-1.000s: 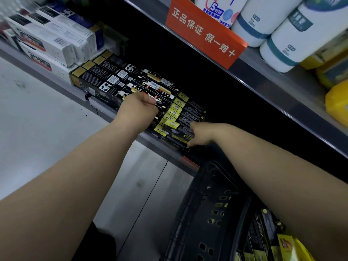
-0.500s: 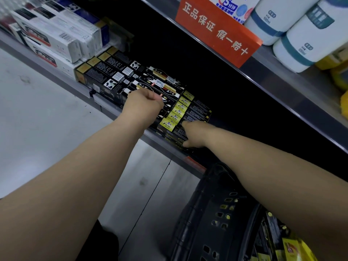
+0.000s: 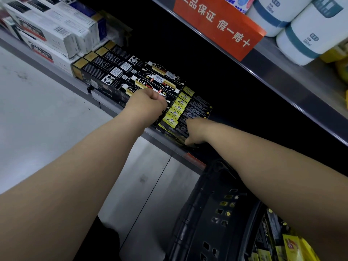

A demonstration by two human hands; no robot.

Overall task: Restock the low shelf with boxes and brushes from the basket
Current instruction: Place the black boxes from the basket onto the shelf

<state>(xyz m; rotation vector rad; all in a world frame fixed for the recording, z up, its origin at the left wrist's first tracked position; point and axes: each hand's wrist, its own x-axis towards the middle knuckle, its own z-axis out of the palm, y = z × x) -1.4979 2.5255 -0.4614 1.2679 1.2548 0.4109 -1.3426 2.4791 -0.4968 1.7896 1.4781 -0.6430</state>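
Presently, the low shelf (image 3: 56, 76) runs from the far left down toward the near right, its metal front edge carrying rows of boxed goods. Above it, the upper shelf (image 3: 282, 72) bears an orange sign (image 3: 218, 23) with white characters and, to the right, white bottles (image 3: 308, 34) with blue bands.

A black plastic basket (image 3: 203, 219) stands on the floor at the near right, below the shelf edge; yellow-and-black packages (image 3: 290, 243) lie inside it, partly hidden by the right forearm.

On the low shelf, white boxes (image 3: 47, 29) are stacked at the far left. Next to them lie long black boxes with gold ends (image 3: 105, 70), then black boxes with white labels (image 3: 162, 80), then a stack of black boxes with yellow ends (image 3: 180, 110) at the right end of the row.

The left hand (image 3: 145, 106) is closed in a fist, resting against the black boxes with white labels, just left of the yellow-ended stack; whether it grips one cannot be told. The right hand (image 3: 195, 132) lies on the near right side of the yellow-ended stack, thumb down at the shelf edge and fingers (image 3: 190, 122) over the top box; whether it clamps the box or only presses it cannot be told.
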